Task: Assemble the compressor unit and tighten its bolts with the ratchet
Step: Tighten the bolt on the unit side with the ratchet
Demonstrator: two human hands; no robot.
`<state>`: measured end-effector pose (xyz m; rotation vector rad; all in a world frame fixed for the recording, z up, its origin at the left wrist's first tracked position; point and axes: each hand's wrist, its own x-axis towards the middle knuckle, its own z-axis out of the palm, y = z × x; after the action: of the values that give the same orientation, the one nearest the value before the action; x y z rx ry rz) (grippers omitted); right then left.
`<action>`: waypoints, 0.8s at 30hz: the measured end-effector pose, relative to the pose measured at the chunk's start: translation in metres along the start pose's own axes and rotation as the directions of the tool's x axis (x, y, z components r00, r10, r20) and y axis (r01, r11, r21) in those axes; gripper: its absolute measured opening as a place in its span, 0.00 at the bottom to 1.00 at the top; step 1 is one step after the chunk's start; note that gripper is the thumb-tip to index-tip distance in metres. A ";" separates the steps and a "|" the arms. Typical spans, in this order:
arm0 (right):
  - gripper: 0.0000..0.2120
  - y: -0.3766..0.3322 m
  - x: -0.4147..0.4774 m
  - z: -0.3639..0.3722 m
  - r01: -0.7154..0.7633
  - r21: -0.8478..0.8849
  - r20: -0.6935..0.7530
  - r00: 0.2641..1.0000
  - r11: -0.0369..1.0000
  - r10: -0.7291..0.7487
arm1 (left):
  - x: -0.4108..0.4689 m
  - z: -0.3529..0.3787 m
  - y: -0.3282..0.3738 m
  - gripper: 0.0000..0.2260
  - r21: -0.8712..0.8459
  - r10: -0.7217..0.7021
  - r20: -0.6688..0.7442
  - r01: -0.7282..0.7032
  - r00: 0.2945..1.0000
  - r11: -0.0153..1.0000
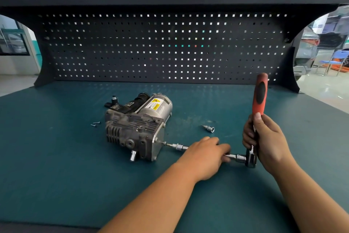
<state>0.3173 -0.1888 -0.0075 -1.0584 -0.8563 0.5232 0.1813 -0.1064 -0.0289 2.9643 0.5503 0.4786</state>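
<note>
**Desk** (pixel 56 157): teal-topped, with a perforated back panel (pixel 160 47) along the far edge.

**Compressor unit** (pixel 136 125): resting left of the desk's middle, well clear of every edge, finned end toward the near left, flat plate facing right. No clamp or vice visible. Judged risk: sliding or pivoting on the desk under ratchet torque, being held, apparently, by own weight alone.

**Ratchet** (pixel 259 97): red-and-black handle pointing up and away toward the back panel, head low at the right. Joined to a long extension bar (pixel 234 156) running leftward to a bolt (pixel 164 143) on the compressor's right face. Judged risk: with so long a bar, sag or side pull tilting the bit, slipping it off the bolt head and rounding it. Cross-threading likely if forced before seating.

**Right hand** (pixel 268 138): clenched round the ratchet's shank just under the red grip, right of the compressor and well apart from it.

**Left hand** (pixel 205 155): laid over the bar's middle, fingers curled about it, between compressor and ratchet head. Near the unit but not touching.

**Loose socket** (pixel 208 129): lying on the desk just beyond the left hand, touched by neither hand.

**Two screws** (pixel 95 123): just beside the compressor, on the side toward the desk's left edge. Apparently not yet fitted and easily overlooked.
</note>
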 end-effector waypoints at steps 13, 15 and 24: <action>0.20 0.000 -0.002 -0.002 0.004 0.096 0.034 0.999 0.995 -0.007 | 0.002 -0.003 -0.001 0.11 -0.010 -0.006 0.010 0.007 1.000 1.000; 0.21 0.001 -0.001 -0.002 -0.015 0.096 0.011 1.000 0.995 0.014 | 0.002 -0.003 -0.001 0.11 -0.001 -0.009 0.016 0.009 1.000 1.000; 0.20 0.000 -0.005 0.003 -0.014 0.040 0.039 0.999 0.999 0.013 | 0.002 -0.003 -0.002 0.11 -0.034 -0.057 0.077 0.059 0.995 0.998</action>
<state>0.3124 -0.1907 -0.0083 -1.0203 -0.8693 0.5714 0.1813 -0.1033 -0.0261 2.9092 0.6110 0.3647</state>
